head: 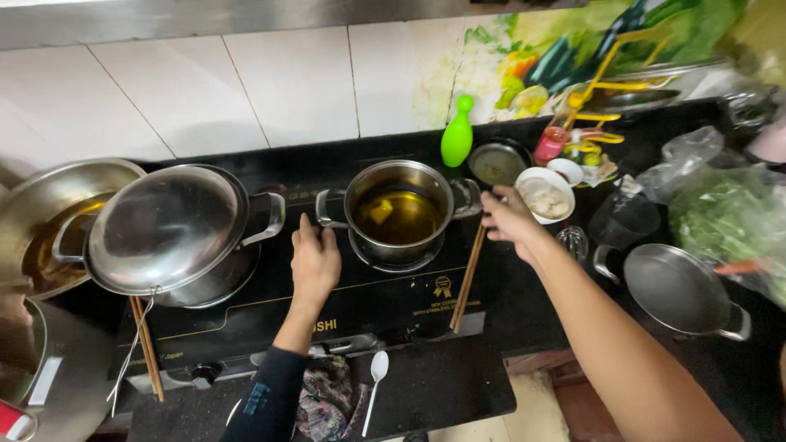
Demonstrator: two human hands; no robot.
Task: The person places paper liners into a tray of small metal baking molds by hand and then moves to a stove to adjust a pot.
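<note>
Black glass stove (pixel 393 307) fills the middle, smooth & shiny. On its left burner a big steel pot (pixel 176 233) w/ a domed lid, tilted, looks like it isn't seated square. Centre burner: smaller steel pot (pixel 399 214), round, two loop handles, holding yellowish liquid w/ pale chunks.

Left hand (pixel 314 263) lies flat on the glass, fingers spread, holding nothing, fingertips just beside the small pot's left handle. Right hand (pixel 509 217) is at the pot's right handle, fingers curled loosely; can't tell if they actually grip it.

Risks, imo: handles may be hot, so a flinch could slop liquid over; one-sided pull could tip the pot.

Wooden chopsticks (pixel 468 277) lie just right of the pot, white spoon (pixel 376 385) near the front edge
</note>
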